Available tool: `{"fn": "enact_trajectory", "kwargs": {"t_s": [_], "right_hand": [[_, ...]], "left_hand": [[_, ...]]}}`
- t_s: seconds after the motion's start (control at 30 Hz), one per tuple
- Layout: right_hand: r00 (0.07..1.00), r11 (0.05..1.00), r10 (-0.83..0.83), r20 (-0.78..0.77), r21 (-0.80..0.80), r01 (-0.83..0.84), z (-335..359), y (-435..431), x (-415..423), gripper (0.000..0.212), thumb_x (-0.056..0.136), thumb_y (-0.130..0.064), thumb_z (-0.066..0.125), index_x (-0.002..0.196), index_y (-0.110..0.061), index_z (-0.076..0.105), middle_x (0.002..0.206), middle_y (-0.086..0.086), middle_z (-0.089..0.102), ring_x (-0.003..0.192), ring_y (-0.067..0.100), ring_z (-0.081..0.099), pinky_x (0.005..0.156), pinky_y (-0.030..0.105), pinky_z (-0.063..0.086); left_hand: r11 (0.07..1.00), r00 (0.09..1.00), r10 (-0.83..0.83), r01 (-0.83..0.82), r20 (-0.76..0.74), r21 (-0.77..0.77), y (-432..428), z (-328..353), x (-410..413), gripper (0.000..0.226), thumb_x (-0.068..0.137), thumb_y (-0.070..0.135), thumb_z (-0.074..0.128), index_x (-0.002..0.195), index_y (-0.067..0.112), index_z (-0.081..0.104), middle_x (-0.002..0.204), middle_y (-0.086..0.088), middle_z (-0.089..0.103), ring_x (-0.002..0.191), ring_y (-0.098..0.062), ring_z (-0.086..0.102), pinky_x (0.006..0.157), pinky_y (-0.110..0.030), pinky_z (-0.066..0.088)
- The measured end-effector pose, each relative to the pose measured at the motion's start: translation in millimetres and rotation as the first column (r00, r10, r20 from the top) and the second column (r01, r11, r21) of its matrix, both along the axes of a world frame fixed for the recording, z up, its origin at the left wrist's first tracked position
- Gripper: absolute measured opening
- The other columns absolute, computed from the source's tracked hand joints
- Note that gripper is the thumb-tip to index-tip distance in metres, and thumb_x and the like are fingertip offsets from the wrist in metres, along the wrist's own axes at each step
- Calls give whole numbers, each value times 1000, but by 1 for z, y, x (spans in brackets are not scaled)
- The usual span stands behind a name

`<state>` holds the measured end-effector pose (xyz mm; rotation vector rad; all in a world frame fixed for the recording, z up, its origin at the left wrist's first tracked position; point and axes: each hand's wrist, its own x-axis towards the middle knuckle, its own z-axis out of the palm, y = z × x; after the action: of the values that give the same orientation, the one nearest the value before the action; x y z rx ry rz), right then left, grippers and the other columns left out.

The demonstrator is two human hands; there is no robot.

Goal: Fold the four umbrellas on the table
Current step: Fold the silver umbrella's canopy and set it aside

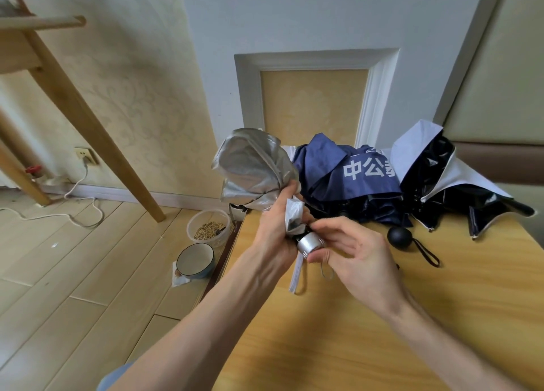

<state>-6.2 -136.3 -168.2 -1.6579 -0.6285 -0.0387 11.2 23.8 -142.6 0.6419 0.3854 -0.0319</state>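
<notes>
A silver umbrella [253, 169] is held above the left edge of the wooden table [382, 317], its canopy bunched and pointing up and away. My left hand [276, 231] grips the gathered fabric just above the handle. My right hand [350, 249] pinches the silver handle [310, 243], with a white strap hanging below it. A navy umbrella with white characters [347, 178] lies loose at the table's back. To its right sprawls a white and black umbrella [447, 181], whose round black handle [399, 237] with a wrist loop rests on the table.
On the plank floor left of the table stand a clear tub of grain [209, 225] and a blue-rimmed bowl [195, 261]. A wooden frame's legs [88, 125] slant across the left. A white cable [79, 211] runs from a wall socket.
</notes>
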Motion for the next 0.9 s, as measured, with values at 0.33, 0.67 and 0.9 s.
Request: {"fn": "enact_trajectory", "kwargs": {"t_s": [0.33,0.67,0.9], "right_hand": [[971,994,-92,-222,41,104,2,9,4,35,78,-16,93,109,-16,77,97,-7,82,91,5,78,77,15,58],[969,995,-21,-245,92,45,4,8,-2,56,71,-11,91,124,-15,76,105,-7,82,100,9,78,86,22,61],[968,999,22,-250,37,-13,6,8,2,44,82,-10,86,123,-19,75,105,-12,81,101,3,76,85,16,58]], "left_hand": [[987,994,108,-108,9,119,2,4,7,28,93,29,79,77,15,61,57,0,53,48,-11,53,54,-23,45],[982,994,112,-111,6,154,1,0,8,40,88,40,83,71,18,54,57,1,46,44,-13,47,55,-30,42],[980,989,144,-149,47,130,-1,5,5,34,94,32,76,71,15,58,56,1,50,43,-11,49,49,-25,46]]}}
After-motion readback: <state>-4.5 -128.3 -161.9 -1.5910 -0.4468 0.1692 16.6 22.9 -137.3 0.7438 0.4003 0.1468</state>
